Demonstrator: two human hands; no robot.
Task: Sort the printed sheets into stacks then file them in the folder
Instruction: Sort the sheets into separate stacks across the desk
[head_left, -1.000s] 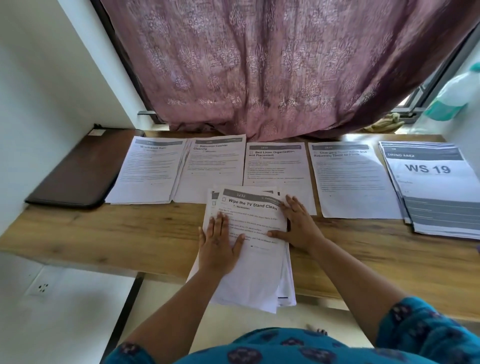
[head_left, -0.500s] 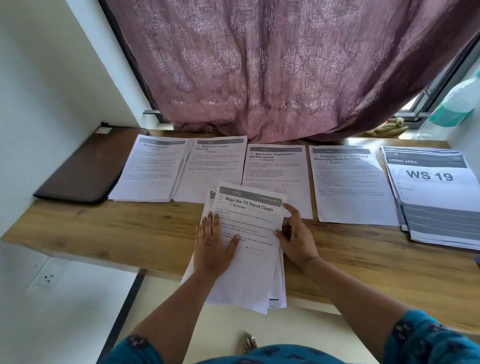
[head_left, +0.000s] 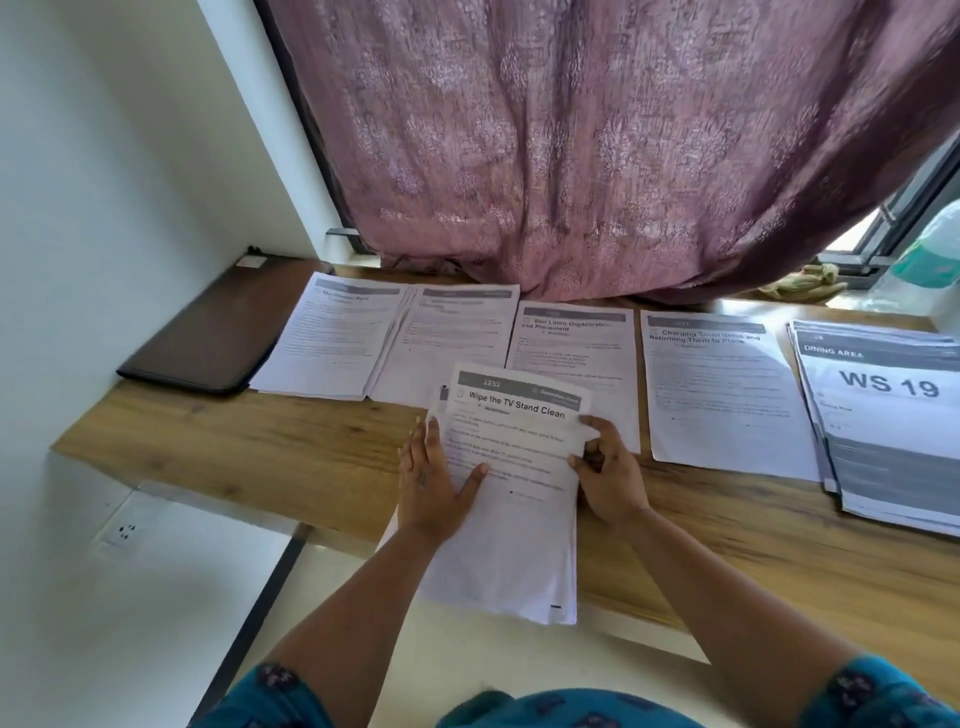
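1. Nearest the camera, a person in teal patterned sleeves (head_left: 878, 696) reaches both arms over the front edge of a wooden worktop (head_left: 260, 457).
2. Centred on that edge lies the unsorted pile of printed sheets (head_left: 509, 561), its near end hanging off the worktop; the top sheet (head_left: 519, 431) is headed "Wipe the TV Stand Clean".
3. On the pile's left side, the left hand (head_left: 434, 483) lies flat with straight fingers and the thumb spread onto the paper, its grip relaxed.
4. At the pile's right edge, the right hand (head_left: 608, 478) has its grip closed on the top sheet, thumb above and fingers curled beneath, the page's right side raised off the pile.
5. Beyond the pile, four sorted stacks lie in a row: a blurred-title stack (head_left: 332, 338) far left, a second stack (head_left: 452, 338) overlapping it, "Bed Linen Organization and Placement" (head_left: 576, 343) directly behind the pile, and "Charging Small Items and Returning Them to Place" (head_left: 722, 395) to the right.
6. Further right of the pile sits a thicker stack marked "WS 19" (head_left: 893, 415).
7. Far left of the pile, the brown folder (head_left: 218, 338) lies closed against the wall.
8. Behind the row hangs a mauve curtain (head_left: 597, 145).
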